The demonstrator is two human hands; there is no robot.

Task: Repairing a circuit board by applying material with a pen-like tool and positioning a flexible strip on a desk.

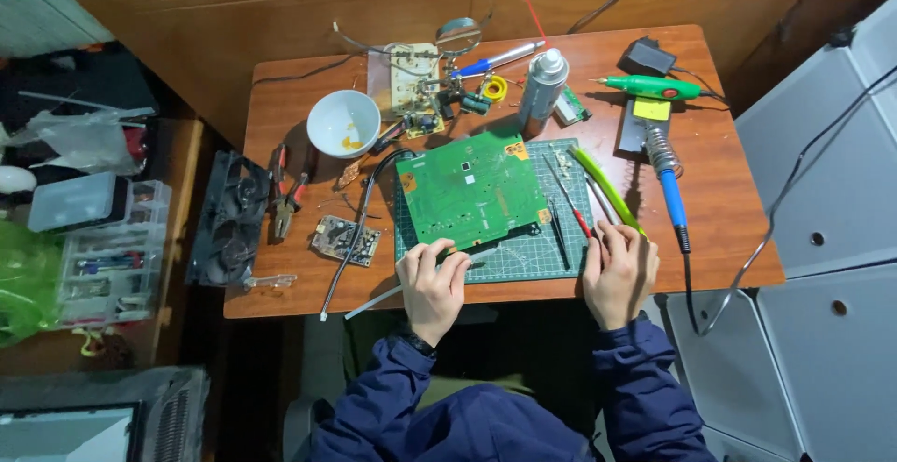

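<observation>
While the green circuit board (472,189) is lying flat on the dark cutting mat (523,255), I am watching my left hand (433,280) resting at the board's near edge, its fingertips curling onto that edge and pressing close together rather than fanning out. The board is covering the left part of the mat, and the mat is sitting near the front edge of the wooden table (738,210).

To the right of the board, my right hand (619,270) is lying on the mat's right corner, fingers loosely side by side, their tips touching the near ends of the thin probes (566,208) and the yellow-green tool (605,189) that are lying there; I cannot tell whether it is actually pinching any of them.

Further right of the board, a blue-handled soldering iron (671,191) is lying beside its coiled stand, and a green rotary tool (651,87) is sitting beyond that. Behind the board, a spray can (543,88) is standing upright, with a small magnifier stand (456,46) near it. Left of the board, a white bowl (343,123) is sitting, with red-handled pliers (288,196) and a small circuit module (345,239) nearer the front. A black fan (230,219) is leaning at the table's left edge.
</observation>
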